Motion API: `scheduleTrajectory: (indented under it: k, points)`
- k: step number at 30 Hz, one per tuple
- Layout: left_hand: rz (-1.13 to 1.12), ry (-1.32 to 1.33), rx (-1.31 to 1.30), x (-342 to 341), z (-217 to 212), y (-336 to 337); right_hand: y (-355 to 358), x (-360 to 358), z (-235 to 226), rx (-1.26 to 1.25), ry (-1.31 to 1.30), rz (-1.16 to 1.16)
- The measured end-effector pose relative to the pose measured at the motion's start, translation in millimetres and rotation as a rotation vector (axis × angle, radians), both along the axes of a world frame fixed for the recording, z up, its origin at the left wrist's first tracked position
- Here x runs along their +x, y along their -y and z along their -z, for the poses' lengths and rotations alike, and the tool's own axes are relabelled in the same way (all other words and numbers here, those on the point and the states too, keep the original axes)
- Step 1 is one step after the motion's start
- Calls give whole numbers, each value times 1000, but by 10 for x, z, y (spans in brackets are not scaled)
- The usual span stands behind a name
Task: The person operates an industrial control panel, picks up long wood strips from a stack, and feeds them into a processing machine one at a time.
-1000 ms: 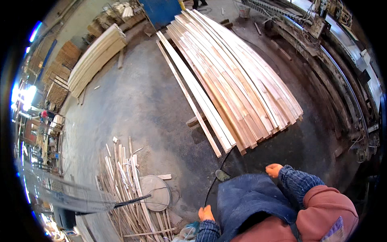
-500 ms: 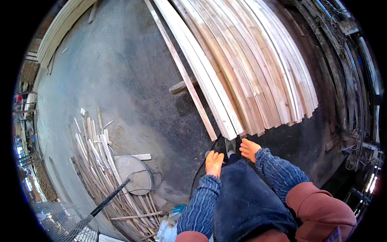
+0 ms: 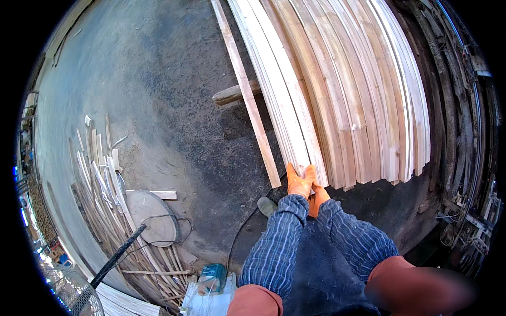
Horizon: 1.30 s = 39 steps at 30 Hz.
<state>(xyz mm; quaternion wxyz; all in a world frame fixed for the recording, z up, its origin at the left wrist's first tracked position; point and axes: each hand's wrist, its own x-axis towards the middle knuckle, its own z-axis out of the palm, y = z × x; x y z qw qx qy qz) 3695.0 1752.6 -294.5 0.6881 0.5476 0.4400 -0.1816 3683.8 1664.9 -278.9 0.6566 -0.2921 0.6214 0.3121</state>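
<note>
Both my hands wear orange gloves and are at the near end of the lumber stack. My left hand [image 3: 299, 183] closes over the ends of the pale wooden boards [image 3: 284, 113] on the stack's left side. Close against it, slightly lower and to the right, my right hand [image 3: 318, 202] grips a board end from below. Its fingertips are partly hidden by the board and my left hand. Browner boards [image 3: 337, 116] lie side by side to the right. A single narrow board [image 3: 252, 110] lies apart on the left, across a wooden bearer [image 3: 227, 95].
A pedestal fan's round base [image 3: 152, 218] and black pole [image 3: 118, 254] stand at lower left, among a heap of thin offcuts [image 3: 100, 184]. A teal container [image 3: 212, 278] is near my left forearm. Dark timbers and machinery line the right side. A cable crosses the floor.
My hands have moved forward and together, from apart with nothing held to gripping the board ends. The view has shifted, and the stack appears nearer.
</note>
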Motion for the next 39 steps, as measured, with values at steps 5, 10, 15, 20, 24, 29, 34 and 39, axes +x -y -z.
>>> scheduleTrajectory:
  k: [5, 10, 15, 20, 24, 29, 34, 39]
  points:
    - [58, -32, 234, -45, 27, 115, 24, -1, -112, 82, 50, -57]
    - [68, -107, 243, 90, -408, 11, 16, 38, -413, 15, 71, -117]
    - [95, -142, 135, 295, -832, -233, 418, -54, -333, 178, 263, -266]
    - [-36, 41, -102, 11, -1188, -422, 396, -110, -1247, 276, 387, -638]
    - [-147, 74, -326, -52, -2043, -724, 481, 63, -1990, 240, 154, -721]
    - [-65, 131, -362, -24, -3352, -1355, -92, 494, -2801, 443, 345, -572]
    - [14, 67, -257, -19, -3964, -2148, -1874, 1413, -3115, 555, 582, -719]
    - [-18, 80, -360, 290, -3748, -3287, -3342, 2139, -3431, 344, 789, -730]
